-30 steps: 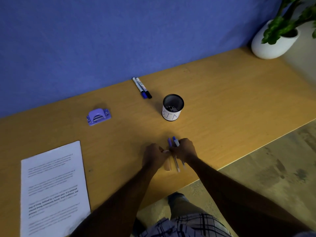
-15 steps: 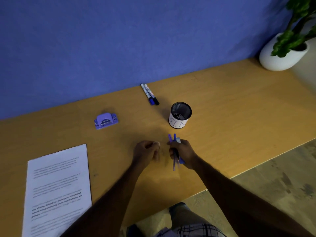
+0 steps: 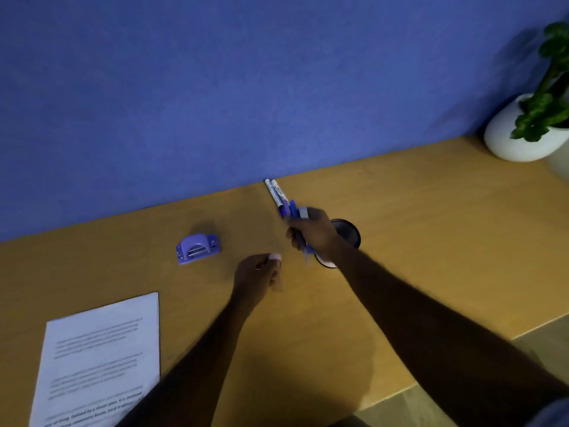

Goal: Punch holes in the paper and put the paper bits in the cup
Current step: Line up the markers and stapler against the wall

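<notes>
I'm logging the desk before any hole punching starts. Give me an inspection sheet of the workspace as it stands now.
Surface: wooden desk, set against a wall.
Job's things: hole punch stands alone; printed paper lies flat at the near left; cup is partly hidden by the right forearm.
Clutter: two markers lie side by side near the wall.
Hands: right hand grips a bunch of pens next to the cup; left hand has curled fingers, and whether it holds anything is unclear.
Cables: nothing seen.
Surroundings: blue wall; potted plant at the far right.

Right hand grips pens — partly hiding cup.
</notes>
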Motion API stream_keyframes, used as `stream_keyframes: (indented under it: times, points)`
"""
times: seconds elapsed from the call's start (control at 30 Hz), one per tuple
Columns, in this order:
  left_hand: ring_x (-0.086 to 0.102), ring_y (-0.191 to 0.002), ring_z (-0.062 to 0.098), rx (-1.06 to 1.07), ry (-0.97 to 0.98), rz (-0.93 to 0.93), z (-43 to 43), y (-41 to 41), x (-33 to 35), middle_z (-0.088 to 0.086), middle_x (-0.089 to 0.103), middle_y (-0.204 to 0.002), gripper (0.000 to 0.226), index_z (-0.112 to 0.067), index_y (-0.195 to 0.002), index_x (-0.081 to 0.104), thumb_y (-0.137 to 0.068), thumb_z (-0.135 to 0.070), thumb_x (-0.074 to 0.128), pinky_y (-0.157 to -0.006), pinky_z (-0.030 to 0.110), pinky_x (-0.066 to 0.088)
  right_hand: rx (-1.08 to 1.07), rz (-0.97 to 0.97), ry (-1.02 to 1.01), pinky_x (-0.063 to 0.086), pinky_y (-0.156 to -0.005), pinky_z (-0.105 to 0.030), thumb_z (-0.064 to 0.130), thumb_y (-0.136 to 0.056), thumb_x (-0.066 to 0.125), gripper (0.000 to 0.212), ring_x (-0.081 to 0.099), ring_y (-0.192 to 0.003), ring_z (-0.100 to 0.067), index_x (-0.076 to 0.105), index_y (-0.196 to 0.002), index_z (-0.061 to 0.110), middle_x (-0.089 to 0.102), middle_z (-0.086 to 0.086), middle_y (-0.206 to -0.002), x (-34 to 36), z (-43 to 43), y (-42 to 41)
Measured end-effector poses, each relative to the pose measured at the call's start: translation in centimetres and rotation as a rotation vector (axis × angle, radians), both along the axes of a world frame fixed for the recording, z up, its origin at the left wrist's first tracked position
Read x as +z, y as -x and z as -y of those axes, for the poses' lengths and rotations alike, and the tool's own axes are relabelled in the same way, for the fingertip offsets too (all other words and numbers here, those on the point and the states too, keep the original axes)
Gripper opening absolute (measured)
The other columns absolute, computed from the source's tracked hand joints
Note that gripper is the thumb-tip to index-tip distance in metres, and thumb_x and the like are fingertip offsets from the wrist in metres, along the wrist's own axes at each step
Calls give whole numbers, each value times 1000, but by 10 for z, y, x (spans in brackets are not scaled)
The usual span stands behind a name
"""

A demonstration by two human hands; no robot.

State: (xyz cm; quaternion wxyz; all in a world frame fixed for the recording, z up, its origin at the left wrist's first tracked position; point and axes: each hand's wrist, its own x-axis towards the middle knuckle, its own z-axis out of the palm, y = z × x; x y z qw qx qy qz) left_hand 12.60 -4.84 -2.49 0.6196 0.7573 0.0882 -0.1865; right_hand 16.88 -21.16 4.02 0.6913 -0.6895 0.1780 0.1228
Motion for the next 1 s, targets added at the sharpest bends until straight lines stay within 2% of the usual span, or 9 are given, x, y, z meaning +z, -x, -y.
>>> stream_keyframes:
  times: [0.13,0.23,0.33,0.4,0.47,0.6,0.7,0.87,1.0]
  points:
    - [58,-60,17,-24,-29,17,5,-16,0,9,63,-64,22,-15,-79,72,-93,-29,63,-66,40,55,0,27,281,47,-44,-26,9,-89,63,17,55,-40,-17,59,-73,6,65,-9,-58,6,13,-61]
    - [62,-66,20,-14,-75,41,7,-23,-2,18,68,-73,23,-19,-74,70,-92,-33,65,-75,48,57,34,-15,469,51,-59,-36,14,-86,66,11,60,-56,-25,63,-85,3,68,-16,-76,-5,26,-98]
    - [67,-77,25,17,-55,21,9,-28,-4,16,70,-81,24,-16,-81,73,-91,-36,66,-81,52,58,74,-56,588,53,-52,-32,18,-82,68,18,64,-59,-25,63,-96,7,67,-12,-79,-19,34,-123]
    - [68,-82,29,28,-63,33,11,-32,-4,14,71,-81,21,-21,-79,72,-91,-36,66,-83,52,58,106,-86,673,58,-58,-36,19,-80,67,24,69,-69,-30,64,-99,5,66,-13,-82,-27,37,-135]
    - [69,-82,28,33,-73,42,11,-34,-4,13,72,-81,20,-23,-79,72,-91,-37,66,-82,53,58,123,-113,712,59,-62,-39,21,-80,67,26,69,-71,-33,64,-98,2,67,-15,-84,-37,38,-143]
    - [70,-82,27,55,-70,39,12,-35,-6,13,72,-79,18,-27,-76,69,-92,-36,67,-82,51,57,170,-134,784,40,-43,-22,27,-81,70,23,58,-52,-19,60,-85,7,61,-7,-72,-55,34,-151]
    - [70,-82,26,50,-88,52,12,-34,-10,10,72,-79,16,-27,-80,70,-92,-35,66,-82,50,58,166,-120,813,35,-41,-21,32,-79,73,28,55,-51,-14,55,-72,12,58,-3,-67,-65,33,-154]
    - [71,-89,23,76,-67,2,14,-30,-13,4,75,-87,15,-23,-96,76,-90,-34,69,-86,51,57,187,-49,839,41,-57,-27,41,-79,75,39,59,-62,-19,52,-63,13,62,-8,-68,-72,41,-152]
    - [71,-84,23,63,-72,-18,15,-28,-13,3,75,-81,14,-26,-87,75,-90,-38,68,-83,52,58,157,-16,821,45,-62,-29,37,-87,66,38,59,-64,-21,68,-80,0,66,-13,-74,-68,48,-151]
